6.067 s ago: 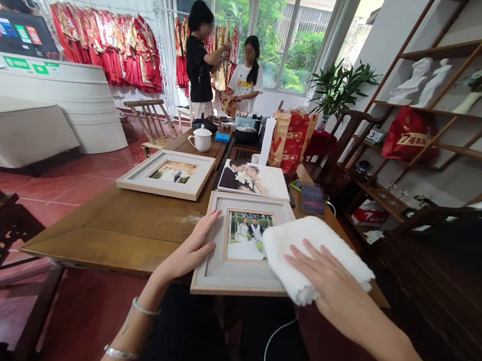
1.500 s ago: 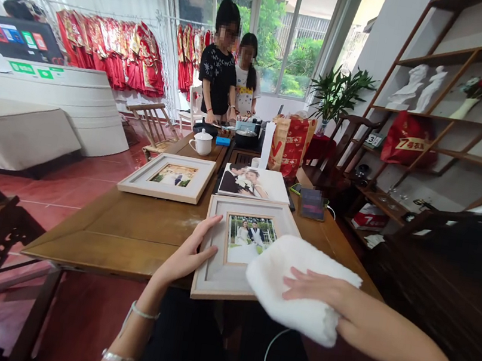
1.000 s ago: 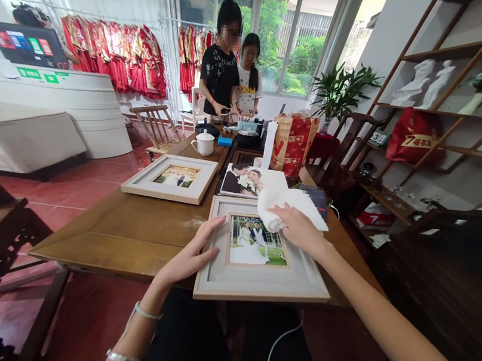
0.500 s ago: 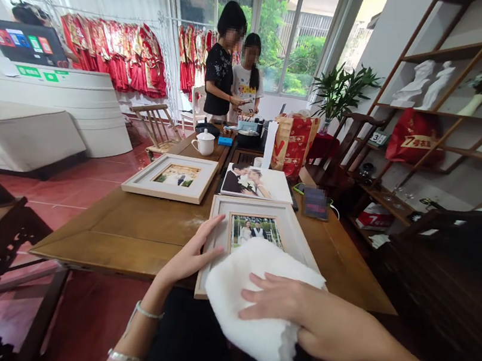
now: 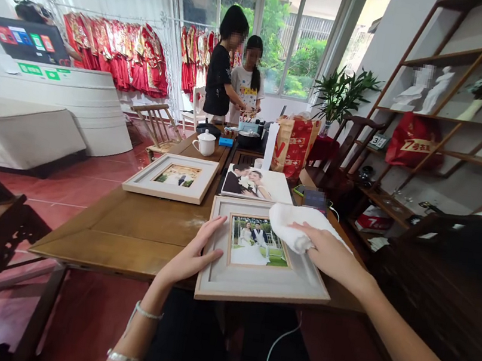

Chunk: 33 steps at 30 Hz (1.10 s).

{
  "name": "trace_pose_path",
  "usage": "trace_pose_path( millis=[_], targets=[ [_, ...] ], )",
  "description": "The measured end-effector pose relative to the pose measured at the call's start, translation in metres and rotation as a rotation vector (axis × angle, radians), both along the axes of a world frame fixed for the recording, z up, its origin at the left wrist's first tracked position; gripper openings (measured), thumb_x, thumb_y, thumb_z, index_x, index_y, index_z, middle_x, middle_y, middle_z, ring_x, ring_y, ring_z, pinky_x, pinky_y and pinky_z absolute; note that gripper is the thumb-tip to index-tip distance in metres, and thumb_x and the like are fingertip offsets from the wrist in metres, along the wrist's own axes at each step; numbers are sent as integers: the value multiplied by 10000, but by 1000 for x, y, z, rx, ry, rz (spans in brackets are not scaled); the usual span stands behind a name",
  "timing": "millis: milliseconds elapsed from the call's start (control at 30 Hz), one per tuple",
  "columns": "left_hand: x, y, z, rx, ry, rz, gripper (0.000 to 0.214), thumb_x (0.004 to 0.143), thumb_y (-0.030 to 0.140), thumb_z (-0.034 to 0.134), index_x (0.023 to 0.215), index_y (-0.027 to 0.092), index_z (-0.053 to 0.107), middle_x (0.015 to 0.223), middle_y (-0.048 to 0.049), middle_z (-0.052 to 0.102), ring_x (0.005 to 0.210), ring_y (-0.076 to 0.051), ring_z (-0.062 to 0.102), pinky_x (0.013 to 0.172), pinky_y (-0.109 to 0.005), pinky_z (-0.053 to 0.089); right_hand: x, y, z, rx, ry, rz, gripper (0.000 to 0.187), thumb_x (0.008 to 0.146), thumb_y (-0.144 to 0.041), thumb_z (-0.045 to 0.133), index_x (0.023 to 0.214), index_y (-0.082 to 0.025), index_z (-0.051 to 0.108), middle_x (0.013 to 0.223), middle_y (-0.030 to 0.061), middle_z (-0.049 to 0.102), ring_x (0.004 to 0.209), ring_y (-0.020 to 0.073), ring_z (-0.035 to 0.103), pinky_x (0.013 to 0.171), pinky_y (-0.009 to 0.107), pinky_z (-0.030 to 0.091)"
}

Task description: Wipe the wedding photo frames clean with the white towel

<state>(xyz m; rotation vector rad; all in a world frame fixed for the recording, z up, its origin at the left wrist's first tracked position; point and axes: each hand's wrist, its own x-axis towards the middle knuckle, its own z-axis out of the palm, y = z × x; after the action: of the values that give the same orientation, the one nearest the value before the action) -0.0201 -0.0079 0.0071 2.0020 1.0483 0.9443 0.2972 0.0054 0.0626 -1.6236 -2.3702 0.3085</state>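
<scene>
A light wooden picture frame point(image 5: 252, 285) with a wedding photo point(image 5: 256, 241) lies at the table's near edge. My left hand point(image 5: 198, 249) grips its left side, thumb over the rim. Under my right hand point(image 5: 330, 251) is a white cloth point(image 5: 291, 224), bunched against the frame's upper right part and covering that corner. The fingers press on the cloth and hold it. To the left on the table lies a second picture frame point(image 5: 167, 190) with another photo. Behind the nearer frame is a flat wedding picture point(image 5: 273, 188).
On the wooden table point(image 5: 124, 232) are a lidded white cup point(image 5: 205, 143), a red and tan paper bag point(image 5: 295, 146) and a phone point(image 5: 315, 199) by the cloth. Two people stand at the far end. A white cable point(image 5: 272, 354) hangs below the near edge.
My right hand has moved the cloth up and away from the frame's lower part to its upper right, uncovering the photo. My left hand stays on the frame's left side.
</scene>
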Motion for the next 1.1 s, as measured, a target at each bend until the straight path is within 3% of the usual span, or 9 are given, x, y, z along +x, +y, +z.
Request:
trace_pose_path(
  millis=[100, 267, 400, 467, 567, 733, 933, 1100],
  targets=[
    [1, 0, 1, -10, -8, 24, 546, 957, 430, 415, 1467, 287, 281, 1563, -23, 230, 1455, -198, 122, 1198, -386, 96, -31, 5, -3, 19, 69, 107, 709, 667, 31, 387, 1326, -186, 533, 1380, 62, 525, 1349, 280, 370, 1104, 508, 276],
    [1, 2, -2, -115, -102, 44, 588, 971, 557, 192, 1474, 266, 286, 1568, -19, 238, 1448, -205, 170, 1194, -393, 123, -77, -25, 0, -94, 247, 529, 730, 659, 39, 393, 1318, -238, 541, 1372, 20, 535, 1349, 233, 376, 1128, 480, 250],
    [-1, 5, -8, -199, -262, -9, 680, 949, 582, 16, 1483, 250, 273, 1564, -23, 254, 1431, -224, 237, 1162, -393, 244, -90, -46, 13, -175, 320, 807, 754, 661, 51, 391, 1364, -205, 487, 1394, 26, 514, 1355, 175, 365, 1149, 393, 229],
    [-2, 5, -9, -200, -269, -14, 683, 950, 571, -8, 1473, 256, 299, 1559, -8, 269, 1437, -224, 220, 1172, -398, 219, -88, -50, 17, -232, 281, 882, 771, 641, 64, 385, 1360, -195, 488, 1395, 29, 514, 1357, 165, 360, 1155, 387, 211],
    [-2, 5, -7, -159, -180, 31, 574, 981, 534, 126, 1455, 283, 329, 1551, 8, 287, 1446, -223, 182, 1193, -405, 133, -80, -51, 17, -253, 204, 829, 790, 618, 77, 386, 1342, -216, 506, 1378, 25, 534, 1349, 182, 374, 1155, 421, 201],
    [-1, 2, -3, -35, -40, 17, 556, 944, 398, 450, 1464, 294, 285, 1562, -7, 238, 1451, -235, 135, 1196, -395, 114, -58, -42, 9, -139, 80, 550, 743, 639, 85, 395, 1299, -218, 552, 1334, 44, 577, 1305, 221, 442, 1130, 429, 267],
    [-2, 1, -3, 8, -42, -13, 567, 924, 276, 469, 1459, 292, 283, 1537, -22, 280, 1436, -240, 181, 1194, -407, 126, -30, -4, -5, 34, -92, 204, 746, 624, 92, 374, 1291, -188, 556, 1338, 87, 568, 1328, 274, 405, 1102, 494, 294],
    [-1, 0, 0, -3, -50, -17, 565, 918, 241, 465, 1451, 281, 281, 1531, -31, 285, 1432, -233, 189, 1194, -403, 126, -41, 35, -4, 119, 11, 167, 705, 653, 76, 363, 1313, -119, 519, 1318, 156, 569, 1300, 322, 434, 1028, 504, 379]
  ],
)
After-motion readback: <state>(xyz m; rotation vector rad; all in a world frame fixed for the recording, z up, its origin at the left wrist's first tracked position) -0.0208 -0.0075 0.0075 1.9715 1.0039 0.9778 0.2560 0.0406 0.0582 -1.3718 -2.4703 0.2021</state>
